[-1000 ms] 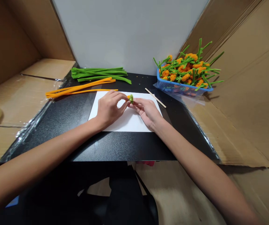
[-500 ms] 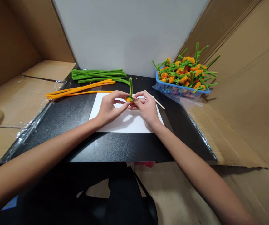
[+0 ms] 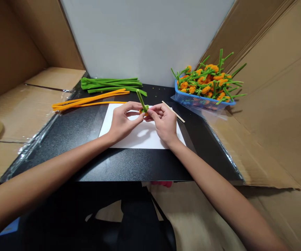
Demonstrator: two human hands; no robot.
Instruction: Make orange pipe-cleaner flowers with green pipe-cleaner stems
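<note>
Between my two hands is a small orange pipe-cleaner pumpkin with a green stem (image 3: 141, 99), held just above a white sheet of paper (image 3: 137, 141). My left hand (image 3: 124, 120) pinches it from the left with thumb and fingers. From the right, my right hand (image 3: 163, 122) is closed on it, thumb and forefinger at the green base. The stem leans up and to the left. Most of the orange body is hidden by my fingertips. A thin wooden stick (image 3: 178, 116) lies just beyond my right hand, at the paper's edge.
Green pipe cleaners (image 3: 111, 83) lie at the back left, with orange pipe cleaners (image 3: 87, 100) in front of them. A blue basket (image 3: 204, 100) heaped with orange and green pieces stands at the back right. Cardboard walls (image 3: 278, 104) flank the black table (image 3: 140, 165).
The green stem has tipped from upright to a leftward lean as the piece turned in my fingers. My hands have stayed in nearly the same place.
</note>
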